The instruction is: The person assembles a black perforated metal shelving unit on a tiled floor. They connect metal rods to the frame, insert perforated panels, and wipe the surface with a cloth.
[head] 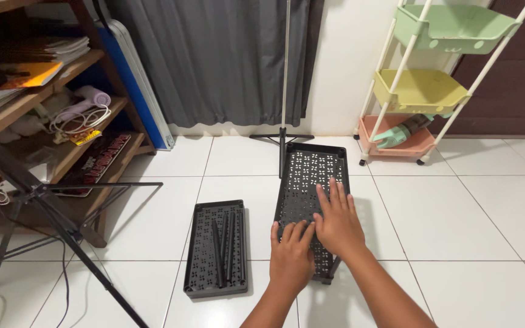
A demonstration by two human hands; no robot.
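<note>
A long black perforated plastic shelf panel (pixel 312 173) stands raised off the white tiled floor on short black legs. My left hand (pixel 291 252) lies flat on its near end, fingers spread. My right hand (pixel 336 220) presses flat on the panel just beyond and right of the left one. Neither hand grips anything. To the left, a second black perforated tray (pixel 202 255) lies on the floor. Several loose black tubes (pixel 225 243) rest inside that tray.
A wooden bookshelf (pixel 50 91) with books and a hair dryer fills the left side. Black tripod legs (pixel 50 222) cross in front of it. A thin stand pole (pixel 284 73) rises before a grey curtain. At the back right stands a pastel three-tier cart (pixel 423 85).
</note>
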